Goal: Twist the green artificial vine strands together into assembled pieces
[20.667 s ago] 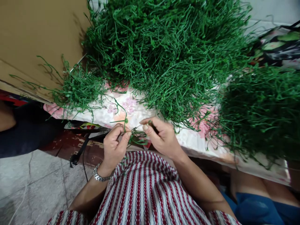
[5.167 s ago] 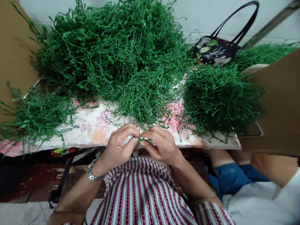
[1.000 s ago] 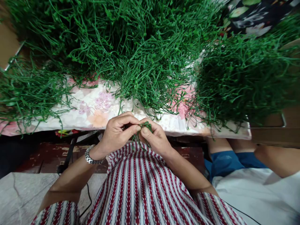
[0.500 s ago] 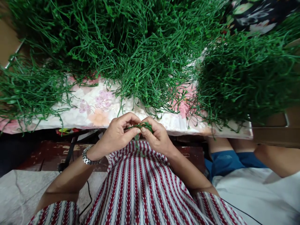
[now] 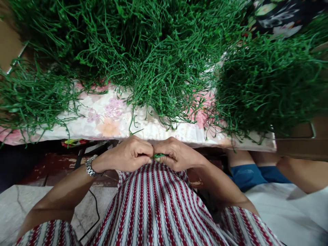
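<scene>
At the near edge of the frame, over the striped garment (image 5: pixel 153 205), I log both hands close together, short of the table's front edge. Left hand (image 5: pixel 133 153), watch (image 5: pixel 91 166) on its wrist: fingers curled in, thumb closed against them; its tips meet the end of the green piece (image 5: pixel 159 155), but I cannot tell how much it grips. Right hand (image 5: pixel 176 154): closed, pinching that piece between thumb and forefinger.

Change noted: half a second ago the hands stood higher, with more green showing between the fingers; now they are lower, knuckles turned up, and only a short bit shows. My reading: the piece is being worked under a tighter hold, its form mostly hidden from me.

Just beyond, a loose strand (image 5: pixel 136 132) lies on the floral tablecloth (image 5: pixel 153 131). Farther: the smaller heap (image 5: pixel 33 95) left, the darker heap (image 5: pixel 266 89) right, the main pile (image 5: pixel 159 51) between and behind. Farthest right, a flowered bag (image 5: pixel 284 17).
</scene>
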`<control>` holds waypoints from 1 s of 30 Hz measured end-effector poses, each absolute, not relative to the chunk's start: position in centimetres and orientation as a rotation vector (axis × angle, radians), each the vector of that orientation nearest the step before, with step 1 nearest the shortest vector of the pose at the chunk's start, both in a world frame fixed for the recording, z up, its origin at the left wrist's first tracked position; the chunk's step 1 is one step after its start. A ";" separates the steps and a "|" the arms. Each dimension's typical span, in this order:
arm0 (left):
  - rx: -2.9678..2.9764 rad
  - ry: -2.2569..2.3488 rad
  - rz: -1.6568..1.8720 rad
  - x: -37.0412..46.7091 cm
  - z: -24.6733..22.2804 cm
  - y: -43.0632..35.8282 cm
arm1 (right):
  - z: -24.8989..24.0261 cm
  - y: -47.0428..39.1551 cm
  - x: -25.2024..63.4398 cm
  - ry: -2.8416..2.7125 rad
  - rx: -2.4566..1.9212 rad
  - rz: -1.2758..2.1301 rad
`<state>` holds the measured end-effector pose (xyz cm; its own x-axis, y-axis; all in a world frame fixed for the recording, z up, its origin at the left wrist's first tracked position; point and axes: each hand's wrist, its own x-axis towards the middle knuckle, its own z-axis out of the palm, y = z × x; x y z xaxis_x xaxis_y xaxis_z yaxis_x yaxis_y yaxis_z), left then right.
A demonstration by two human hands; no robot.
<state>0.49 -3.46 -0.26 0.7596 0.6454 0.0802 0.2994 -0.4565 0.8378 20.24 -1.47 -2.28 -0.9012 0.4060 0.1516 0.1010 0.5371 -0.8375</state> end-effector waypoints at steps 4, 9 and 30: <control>1.891 0.567 0.412 -0.2 0.1 -3.4 | -2.3 -1.3 20.7 -2.477 -0.188 1.434; 1.459 0.822 0.658 -1.3 0.1 -2.8 | -2.3 -0.8 21.1 -2.244 -0.525 1.306; 1.467 1.236 1.055 1.6 -1.8 -3.5 | -4.1 -3.6 16.4 -0.905 -0.732 2.080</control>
<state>1.59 -3.54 -1.77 0.1299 0.9903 0.0497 0.2046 -0.0759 0.9759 16.43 -3.61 -4.14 -0.5633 0.8013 -0.2013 -0.3990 -0.4772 -0.7830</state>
